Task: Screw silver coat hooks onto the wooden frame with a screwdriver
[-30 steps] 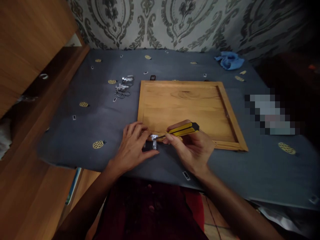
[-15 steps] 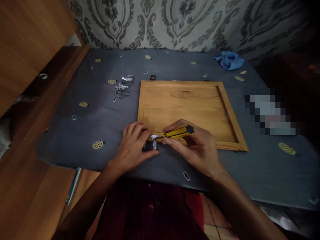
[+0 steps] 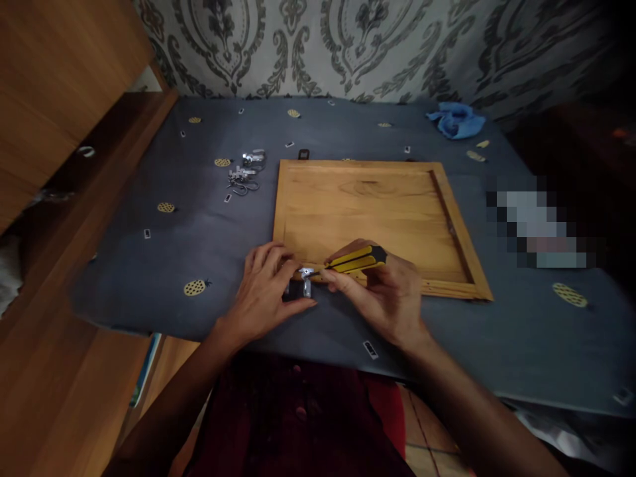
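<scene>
A shallow wooden frame with a solid panel (image 3: 368, 205) lies flat on the table. At its near edge sits a small shiny metal latch (image 3: 307, 285), partly hidden by my fingers. My left hand (image 3: 263, 285) is closed around the latch and the frame's edge, fingers bent over the wood and thumb below. My right hand (image 3: 387, 291) grips a yellow-and-black screwdriver (image 3: 355, 260) by its handle, which slants up to the right. The screwdriver's thin shaft points left at the latch; whether its tip touches a screw is too small to tell.
Several metal latches with wire loops (image 3: 243, 173) lie left of the frame. A small dark brown piece (image 3: 303, 154) sits behind it. A crumpled blue cloth (image 3: 457, 120) is at the back right, with a pixelated object (image 3: 539, 222) nearer. Wooden furniture (image 3: 74, 86) borders the left.
My right hand has shifted slightly left and the screwdriver handle has turned a little in its fingers. My left hand, the latch and the frame stay in place.
</scene>
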Tool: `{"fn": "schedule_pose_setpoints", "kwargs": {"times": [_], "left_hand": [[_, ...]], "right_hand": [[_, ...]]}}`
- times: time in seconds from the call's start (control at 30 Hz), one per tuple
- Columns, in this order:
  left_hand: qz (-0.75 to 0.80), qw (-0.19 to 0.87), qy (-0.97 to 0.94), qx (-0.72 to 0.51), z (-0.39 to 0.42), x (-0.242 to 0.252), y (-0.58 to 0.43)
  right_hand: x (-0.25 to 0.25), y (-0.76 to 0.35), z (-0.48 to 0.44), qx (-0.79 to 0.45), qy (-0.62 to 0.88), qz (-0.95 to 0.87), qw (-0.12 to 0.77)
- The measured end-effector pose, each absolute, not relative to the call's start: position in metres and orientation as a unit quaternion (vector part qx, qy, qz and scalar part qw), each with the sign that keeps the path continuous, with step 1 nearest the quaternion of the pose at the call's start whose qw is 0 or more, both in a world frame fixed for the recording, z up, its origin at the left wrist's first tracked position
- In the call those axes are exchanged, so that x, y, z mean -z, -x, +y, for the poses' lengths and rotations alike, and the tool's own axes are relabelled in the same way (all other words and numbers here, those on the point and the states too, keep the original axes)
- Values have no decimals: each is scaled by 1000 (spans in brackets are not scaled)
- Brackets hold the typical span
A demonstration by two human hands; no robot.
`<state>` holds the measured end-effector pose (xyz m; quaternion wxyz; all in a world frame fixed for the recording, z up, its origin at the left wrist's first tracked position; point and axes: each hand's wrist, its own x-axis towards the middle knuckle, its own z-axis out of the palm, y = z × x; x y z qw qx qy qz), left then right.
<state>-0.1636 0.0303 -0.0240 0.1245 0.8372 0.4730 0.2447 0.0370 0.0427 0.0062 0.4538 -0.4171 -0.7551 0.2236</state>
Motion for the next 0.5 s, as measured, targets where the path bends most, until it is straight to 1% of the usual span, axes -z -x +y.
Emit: {"fn": "schedule_pose_setpoints", "kwargs": {"times": [0.07, 0.17, 0.23, 0.3, 0.4, 0.5], "left_hand": [[473, 129, -836, -245, 30, 24, 164], [469, 134, -837, -246, 30, 23, 164], [468, 138, -837, -246, 30, 23, 164], [472, 140, -836, -245, 30, 22, 164], [472, 138, -837, -240, 30, 22, 164], [474, 132, -839, -234, 30, 21, 164]], "right_hand": [[-7, -34, 39, -202, 432, -730, 489], [-17, -33, 32, -164, 434, -662, 589], [-24, -34, 30, -137, 450, -632, 616], [-26, -36, 29, -127, 454, -652, 594], [-16, -38, 31, -176, 439, -700, 536], [-2, -37, 33, -209, 435, -697, 531]]}}
